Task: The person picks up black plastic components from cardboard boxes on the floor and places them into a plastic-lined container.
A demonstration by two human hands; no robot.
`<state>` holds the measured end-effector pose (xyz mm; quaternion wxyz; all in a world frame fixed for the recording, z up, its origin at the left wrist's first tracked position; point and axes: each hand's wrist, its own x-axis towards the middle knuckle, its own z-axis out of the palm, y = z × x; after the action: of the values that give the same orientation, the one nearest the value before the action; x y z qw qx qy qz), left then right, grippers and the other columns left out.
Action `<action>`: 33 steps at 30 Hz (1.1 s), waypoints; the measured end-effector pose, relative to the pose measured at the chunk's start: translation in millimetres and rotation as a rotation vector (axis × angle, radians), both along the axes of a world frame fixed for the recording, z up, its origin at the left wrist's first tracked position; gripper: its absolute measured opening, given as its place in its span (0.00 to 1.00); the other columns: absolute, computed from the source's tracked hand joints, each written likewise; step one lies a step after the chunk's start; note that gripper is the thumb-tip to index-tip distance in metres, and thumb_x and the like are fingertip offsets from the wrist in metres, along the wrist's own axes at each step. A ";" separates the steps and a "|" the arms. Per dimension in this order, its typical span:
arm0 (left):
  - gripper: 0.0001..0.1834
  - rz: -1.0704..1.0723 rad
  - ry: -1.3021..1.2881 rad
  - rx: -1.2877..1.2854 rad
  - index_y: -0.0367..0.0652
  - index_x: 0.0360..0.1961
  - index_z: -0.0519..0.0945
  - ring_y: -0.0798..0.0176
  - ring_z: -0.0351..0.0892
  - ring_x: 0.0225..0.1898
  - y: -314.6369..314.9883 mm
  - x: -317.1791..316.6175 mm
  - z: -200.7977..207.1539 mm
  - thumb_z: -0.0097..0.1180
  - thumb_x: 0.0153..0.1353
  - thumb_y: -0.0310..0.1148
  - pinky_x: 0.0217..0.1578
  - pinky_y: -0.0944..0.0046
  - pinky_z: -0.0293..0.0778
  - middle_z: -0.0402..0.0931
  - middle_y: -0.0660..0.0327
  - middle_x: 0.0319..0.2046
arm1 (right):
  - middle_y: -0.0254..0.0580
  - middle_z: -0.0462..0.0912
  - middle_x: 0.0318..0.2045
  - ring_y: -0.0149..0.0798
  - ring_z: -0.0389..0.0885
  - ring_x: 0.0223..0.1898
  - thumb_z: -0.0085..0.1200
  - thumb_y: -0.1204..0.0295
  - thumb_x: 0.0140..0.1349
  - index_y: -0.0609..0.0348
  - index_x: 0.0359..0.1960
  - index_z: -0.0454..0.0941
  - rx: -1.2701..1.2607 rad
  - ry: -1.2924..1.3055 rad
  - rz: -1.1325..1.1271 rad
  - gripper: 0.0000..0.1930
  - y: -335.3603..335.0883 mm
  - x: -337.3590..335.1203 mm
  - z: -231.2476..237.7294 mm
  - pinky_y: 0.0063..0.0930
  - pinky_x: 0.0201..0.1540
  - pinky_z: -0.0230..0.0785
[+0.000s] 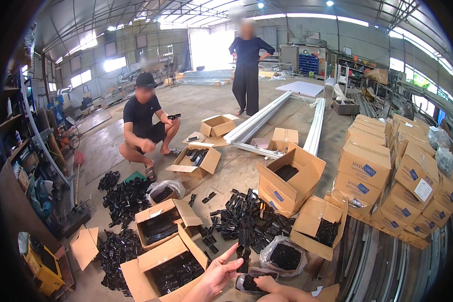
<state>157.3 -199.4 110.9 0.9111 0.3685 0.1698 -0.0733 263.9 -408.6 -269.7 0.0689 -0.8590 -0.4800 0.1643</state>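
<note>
My left hand [220, 272] pinches a black plastic part [244, 250], long and narrow, holding it upright between thumb and fingers. Down at the lower edge, my right hand [267, 284] reaches into a small container [241, 288] of little black pieces. Its fingertips are hidden there. Just beyond stands a clear plastic bag [302, 262] full of small black pieces. Farther off, a loose heap of black plastic parts [246, 214] covers the floor. An open carton [131, 274] filled with more black parts is left of my left hand.
Another pile of black parts [118, 256] lies at left, beside an open carton [142, 221]. A person [143, 113] squats ahead with a black part in hand; another person [247, 65] stands behind. Stacked cartons [365, 161] and long metal profiles [382, 272] line the right. White frames [256, 123] lie ahead.
</note>
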 end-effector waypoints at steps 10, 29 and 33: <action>0.33 -0.018 0.046 0.042 0.56 0.69 0.69 0.71 0.86 0.41 0.5 16.0 -21.0 0.58 0.65 0.21 0.37 0.68 0.86 0.84 0.65 0.46 | 0.48 0.82 0.33 0.51 0.87 0.31 0.49 0.70 0.63 0.56 0.41 0.76 0.187 -0.202 0.011 0.08 -3.3 -13.6 -9.1 0.45 0.31 0.81; 0.38 -0.030 -0.004 0.080 0.54 0.73 0.63 0.67 0.85 0.40 -6.7 19.4 -22.9 0.61 0.64 0.22 0.43 0.63 0.83 0.84 0.59 0.45 | 0.50 0.87 0.40 0.51 0.87 0.39 0.55 0.68 0.64 0.59 0.44 0.82 0.529 0.267 -0.444 0.11 -12.7 -16.0 47.7 0.39 0.41 0.78; 0.39 -0.042 -0.036 0.123 0.53 0.74 0.62 0.68 0.84 0.40 -13.5 23.5 -27.6 0.62 0.64 0.23 0.41 0.65 0.82 0.84 0.57 0.45 | 0.49 0.88 0.38 0.36 0.87 0.37 0.58 0.72 0.64 0.62 0.45 0.85 0.875 0.308 -0.617 0.11 -8.5 12.3 172.8 0.30 0.42 0.77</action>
<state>180.8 -212.9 83.2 0.8878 0.4285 0.1501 -0.0750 276.2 -417.1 -97.0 0.5333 -0.8171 -0.2142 0.0457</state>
